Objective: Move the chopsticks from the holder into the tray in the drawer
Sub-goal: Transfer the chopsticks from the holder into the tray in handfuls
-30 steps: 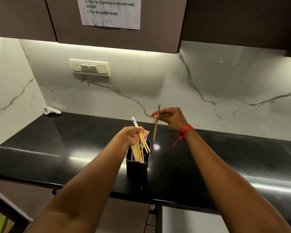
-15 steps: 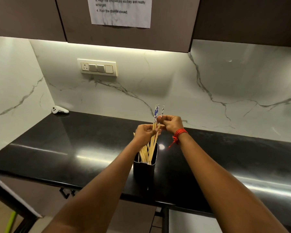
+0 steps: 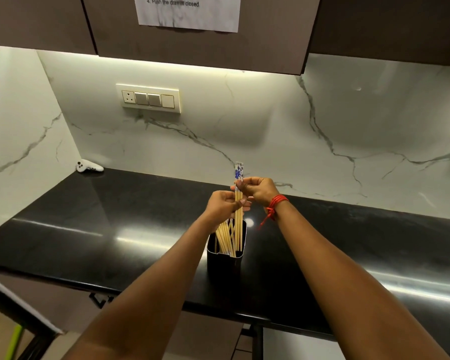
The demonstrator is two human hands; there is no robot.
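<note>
My left hand [image 3: 225, 206] and right hand [image 3: 257, 189] both pinched closed on upright chopstick pair [image 3: 238, 203], lower ends inside black holder [image 3: 225, 263] on counter [image 3: 115, 216]; remaining chopsticks [image 3: 224, 239] lean inside holder.

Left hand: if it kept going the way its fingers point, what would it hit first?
The left hand reaches forward and right across the upright chopsticks; just past them it would likely meet the right hand, though depth is unclear.

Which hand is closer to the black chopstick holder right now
Left. The left hand grips the chopsticks just above the holder. The right hand pinches them higher up, near their blue-patterned tops.
</note>
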